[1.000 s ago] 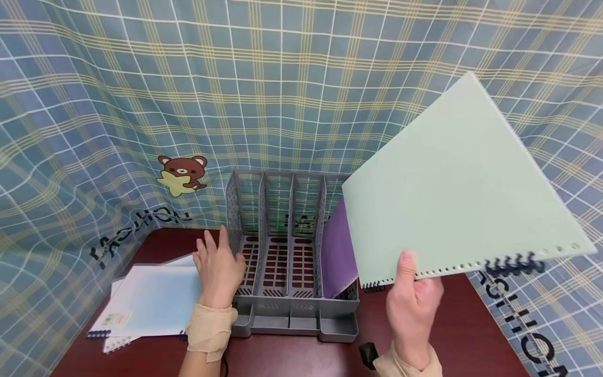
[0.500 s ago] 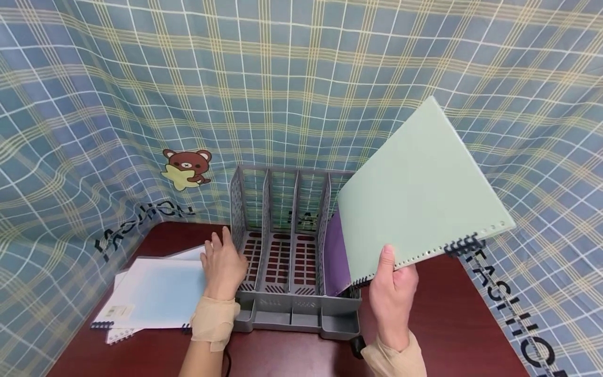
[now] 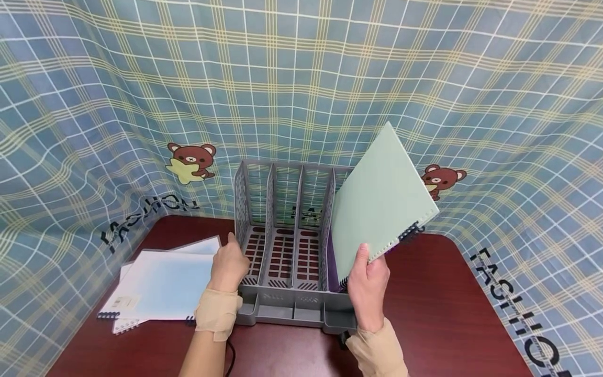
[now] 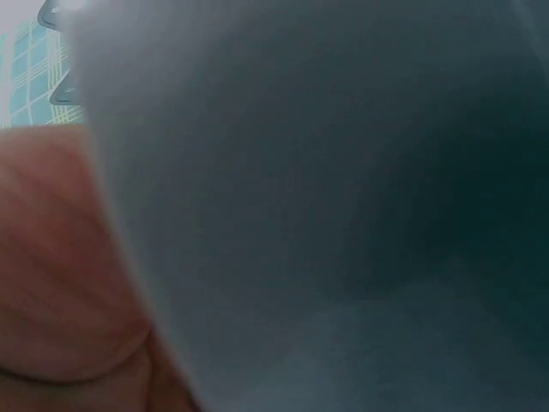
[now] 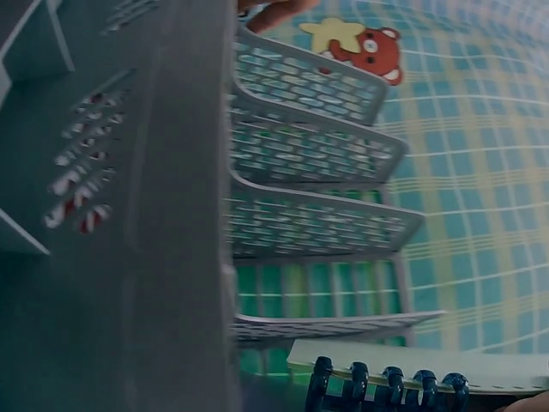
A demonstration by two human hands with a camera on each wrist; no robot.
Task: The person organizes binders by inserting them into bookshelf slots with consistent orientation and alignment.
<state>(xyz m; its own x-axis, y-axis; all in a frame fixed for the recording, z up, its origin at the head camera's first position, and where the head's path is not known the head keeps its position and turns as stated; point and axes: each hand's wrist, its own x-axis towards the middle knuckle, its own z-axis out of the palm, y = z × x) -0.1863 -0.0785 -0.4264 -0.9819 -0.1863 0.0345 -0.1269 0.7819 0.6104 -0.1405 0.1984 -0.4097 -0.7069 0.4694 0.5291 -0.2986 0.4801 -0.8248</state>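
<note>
My right hand [image 3: 369, 285] grips a pale green spiral notebook [image 3: 379, 204] by its bound lower edge, thumb on the cover. The notebook tilts, its lower left corner at the rightmost slot of the grey file rack [image 3: 287, 290]. Its dark coils [image 5: 390, 382] show low in the right wrist view. A purple notebook [image 3: 332, 264] stands in that same slot, mostly hidden by the green one. My left hand [image 3: 229, 264] holds the front of the rack's left side panel; some fingers are hidden. In the left wrist view, a blurred grey surface covers most of the picture beside the hand.
White and pale blue spiral notebooks [image 3: 162, 285] lie overlapped on the dark red table [image 3: 438, 314], left of the rack. Small trays [image 3: 275, 313] line the rack's front. A black cable [image 3: 231, 358] runs near the left wrist. Plaid cloth [image 3: 301, 78] hangs behind and at both sides.
The green notebook has moved left and down with my right hand, into line with the rightmost slot. My left hand's spread fingers have closed on the rack's side panel. The head view has shifted slightly.
</note>
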